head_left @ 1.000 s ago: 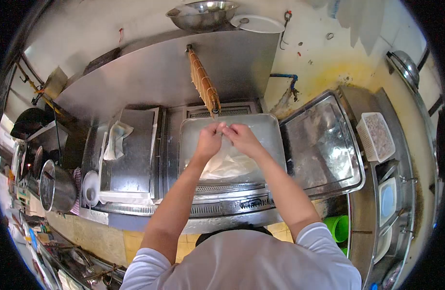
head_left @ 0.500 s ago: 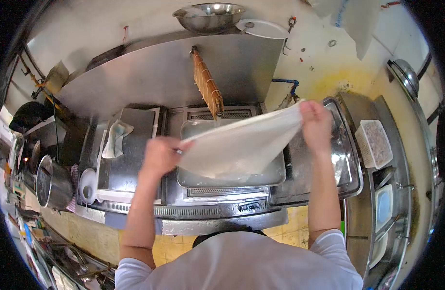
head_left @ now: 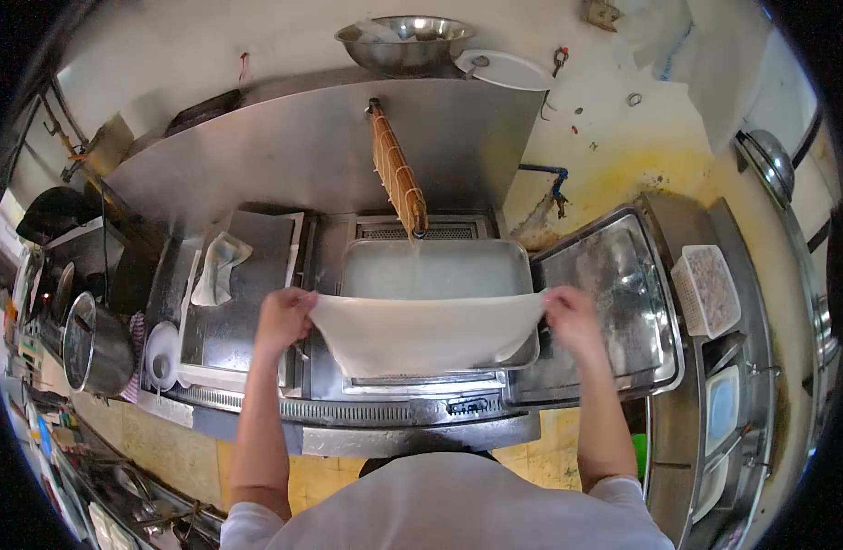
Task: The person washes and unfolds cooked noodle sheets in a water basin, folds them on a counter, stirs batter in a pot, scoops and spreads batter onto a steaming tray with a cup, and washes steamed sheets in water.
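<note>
A thin, pale white cloth (head_left: 421, 332) is stretched nearly level between my hands and sags in the middle. My left hand (head_left: 284, 319) pinches its left upper corner, and my right hand (head_left: 574, 317) grips the right one. Behind and beneath the cloth lies a rectangular metal pan (head_left: 530, 272) holding cloudy liquid; the cloth hides its front part. I cannot tell whether the cloth's lower edge touches the pan. Over the pan's far edge hangs a rolled bamboo mat (head_left: 396, 172), tied with string, from the steel backsplash.
To the right, a large shallow metal tray (head_left: 605, 302) rests beside a white basket (head_left: 710, 291). At left, a crumpled cloth (head_left: 222, 268) lies on a flat steel lid (head_left: 247, 316), near a white plate (head_left: 162, 356) and a steel pot (head_left: 96, 346). A steel bowl (head_left: 405, 50) stands on the back ledge.
The cloth went from slanted, right side high, to nearly level and lower. My right hand came down toward me; my left hand shifted slightly left. More of the pan's far side shows.
</note>
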The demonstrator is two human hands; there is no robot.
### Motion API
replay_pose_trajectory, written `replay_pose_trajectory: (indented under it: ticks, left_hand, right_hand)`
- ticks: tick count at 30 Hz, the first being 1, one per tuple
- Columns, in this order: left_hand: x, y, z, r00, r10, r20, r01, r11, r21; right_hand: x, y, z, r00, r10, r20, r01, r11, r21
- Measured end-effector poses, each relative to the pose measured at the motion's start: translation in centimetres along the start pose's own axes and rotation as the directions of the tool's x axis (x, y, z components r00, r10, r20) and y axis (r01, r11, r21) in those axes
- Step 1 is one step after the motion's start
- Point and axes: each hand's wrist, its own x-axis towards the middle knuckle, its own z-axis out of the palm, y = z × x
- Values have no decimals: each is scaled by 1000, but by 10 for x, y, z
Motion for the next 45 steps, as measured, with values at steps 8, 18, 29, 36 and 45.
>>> replay_pose_trajectory:
  ticks: [8, 18, 29, 36, 45]
  left_hand:
    - [172, -18, 119, 932, 324, -161, -358, 760, -542]
    - [70, -122, 153, 719, 457, 523, -640, 145, 754]
    - [82, -16, 202, 791, 365, 491, -607, 571, 553]
    - [74, -5, 202, 823, 423, 380, -555, 742, 376]
    - [52, -70, 154, 891, 400, 215, -454, 786, 420]
  right_hand:
    - [172, 66, 73, 998, 6, -69, 31, 854, 519]
    - [26, 136, 112, 853, -93, 514, 510, 356, -783]
    - [38, -127, 107, 829, -559, 5, 549, 813, -191]
    - [92, -146, 120, 914, -400, 68, 386, 803, -455]
    - [198, -89, 39, 865, -371, -337, 95, 781, -617]
